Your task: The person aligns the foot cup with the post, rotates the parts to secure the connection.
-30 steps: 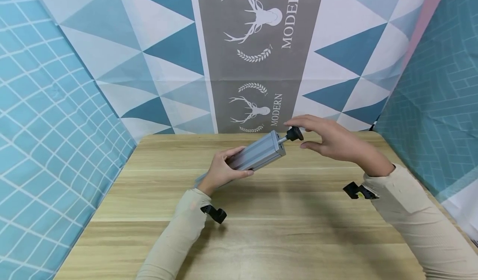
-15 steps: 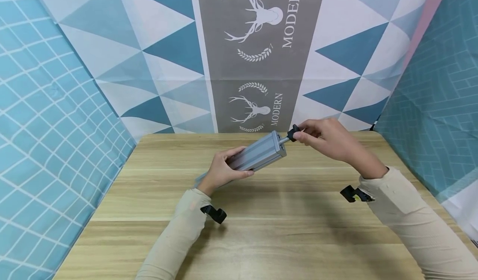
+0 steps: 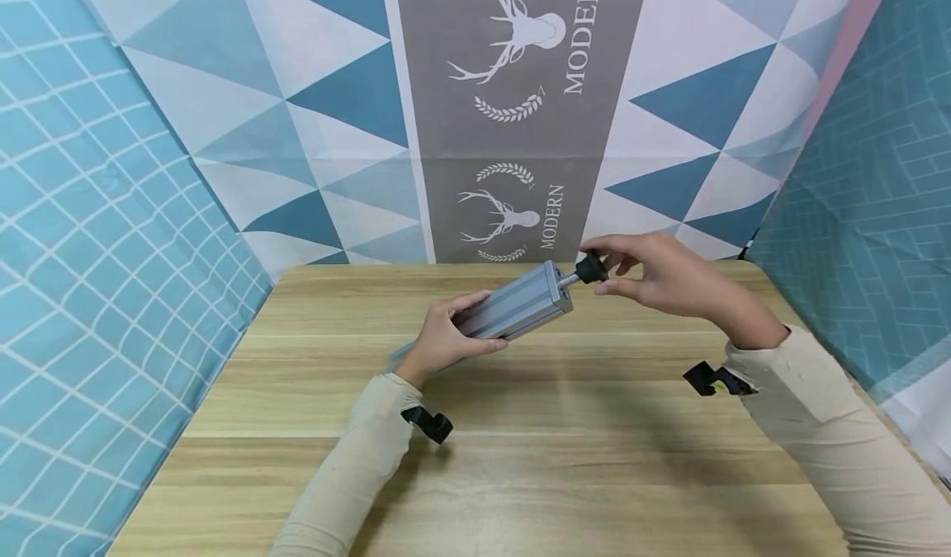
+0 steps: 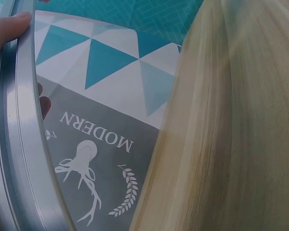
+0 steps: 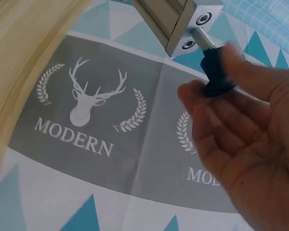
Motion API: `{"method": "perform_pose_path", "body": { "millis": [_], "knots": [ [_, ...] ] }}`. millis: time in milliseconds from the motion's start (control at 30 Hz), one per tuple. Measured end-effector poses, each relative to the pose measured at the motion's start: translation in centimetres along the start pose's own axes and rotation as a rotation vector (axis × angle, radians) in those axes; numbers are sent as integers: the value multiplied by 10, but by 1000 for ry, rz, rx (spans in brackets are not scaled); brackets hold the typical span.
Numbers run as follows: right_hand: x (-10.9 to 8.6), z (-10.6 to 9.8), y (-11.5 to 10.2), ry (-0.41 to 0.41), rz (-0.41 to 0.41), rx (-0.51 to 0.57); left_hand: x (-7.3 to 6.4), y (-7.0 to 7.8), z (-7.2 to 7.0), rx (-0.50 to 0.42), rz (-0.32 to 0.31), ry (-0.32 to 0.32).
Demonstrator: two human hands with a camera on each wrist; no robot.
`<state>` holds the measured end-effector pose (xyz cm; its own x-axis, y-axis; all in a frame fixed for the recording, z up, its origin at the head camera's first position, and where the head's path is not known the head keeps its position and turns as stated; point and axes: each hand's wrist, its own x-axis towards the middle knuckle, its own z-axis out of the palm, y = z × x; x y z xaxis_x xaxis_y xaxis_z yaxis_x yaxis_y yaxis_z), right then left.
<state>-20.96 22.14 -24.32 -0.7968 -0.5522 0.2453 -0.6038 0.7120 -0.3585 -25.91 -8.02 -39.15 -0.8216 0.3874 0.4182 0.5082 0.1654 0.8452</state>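
My left hand [image 3: 446, 338] grips a long silver aluminium profile [image 3: 513, 299] around its sides, holding it slanted above the table. From the profile's end plate, fixed with bolts, a threaded stud [image 5: 202, 38] sticks out with a black levelling foot [image 3: 592, 266] on it. My right hand [image 3: 661, 276] has its thumb and fingers curled around that foot, the fingertips right at its rim. In the right wrist view the thumb overlaps the foot [image 5: 216, 72] and looks blurred. Grooves run along the profile [image 4: 26, 130] in the left wrist view, where the left fingers show only partly.
A wooden table [image 3: 520, 474] lies below both hands. Patterned cloth [image 3: 319, 111] with triangles and a deer print hangs behind it, and blue cloths [image 3: 89, 210] stand at both sides. Black camera mounts [image 3: 427, 423] sit on the wrists.
My right hand closed its fingers on the foot half a second ago, swinging left, then loosened and moved back right around it. The left hand and profile stay nearly still.
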Motion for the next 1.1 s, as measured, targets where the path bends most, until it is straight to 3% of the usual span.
{"method": "perform_pose_path", "body": {
  "millis": [167,333,533,633,733,1000,1100],
  "knots": [
    [-1,4,0,41,150,29,0,2,1,-4,-13,-3],
    [0,3,-2,32,170,45,0,3,0,2,-8,-6],
    [-1,-4,-3,-27,54,62,0,3,0,-1,2,-10],
    [0,-5,-2,-28,-42,65,0,2,-1,-6,5,-12],
    [-1,-5,-2,-6,-61,33,1,1,-1,-11,4,-10],
    [-1,0,-6,54,190,63,0,2,-1,1,25,-6],
    [0,2,-6,55,237,64,0,3,0,3,25,-10]
  ]
}}
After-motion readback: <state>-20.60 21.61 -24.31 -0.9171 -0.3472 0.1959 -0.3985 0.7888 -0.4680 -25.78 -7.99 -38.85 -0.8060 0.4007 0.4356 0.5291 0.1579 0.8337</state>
